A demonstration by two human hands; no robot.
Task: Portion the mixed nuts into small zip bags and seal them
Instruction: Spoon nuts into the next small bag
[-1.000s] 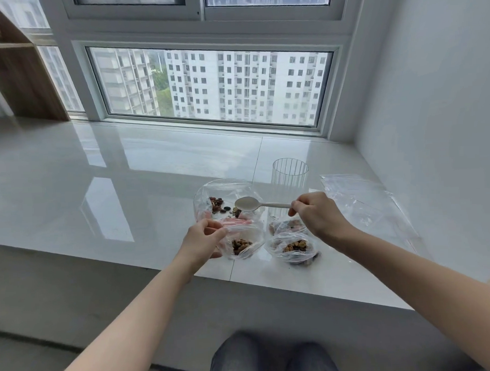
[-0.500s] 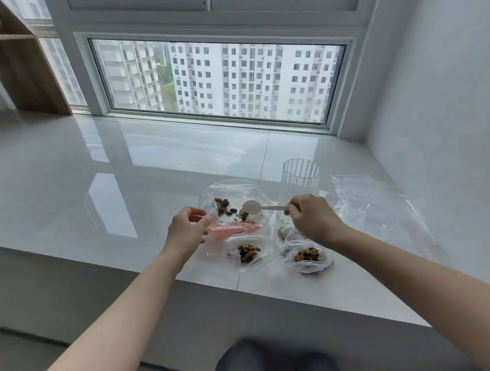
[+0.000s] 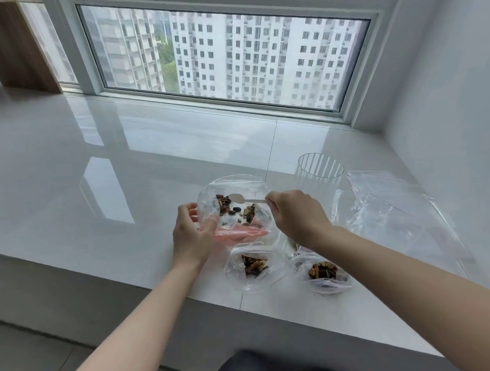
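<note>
You sit at a glossy white tiled ledge (image 3: 126, 167) under a wide window (image 3: 228, 55) that looks onto pale apartment towers, with a plain white wall to your right and a wood-grain cabinet (image 3: 16, 46) at the far left. Your left hand (image 3: 191, 237) curls its fingers round the near rim of the large clear bag (image 3: 235, 185), by its pink zip strip (image 3: 240, 233), holding the mouth open. Your right hand (image 3: 297, 216) pinches the thin handle of a small white spoon (image 3: 243, 199) between thumb and fingertips, the other fingers folded in; its oval bowl hangs over the mixed nuts (image 3: 233, 209), brown and dark pieces scattered inside the large bag. Nearer you, two small zip bags lie on the ledge, one centre (image 3: 252, 268) and one right (image 3: 324, 274), each crinkled, clear and holding a clump of nuts; whether they are sealed I cannot tell. Behind your right hand stands a ribbed clear cup (image 3: 321, 170), with loose transparent plastic sheeting (image 3: 400, 207) to its right.
</note>
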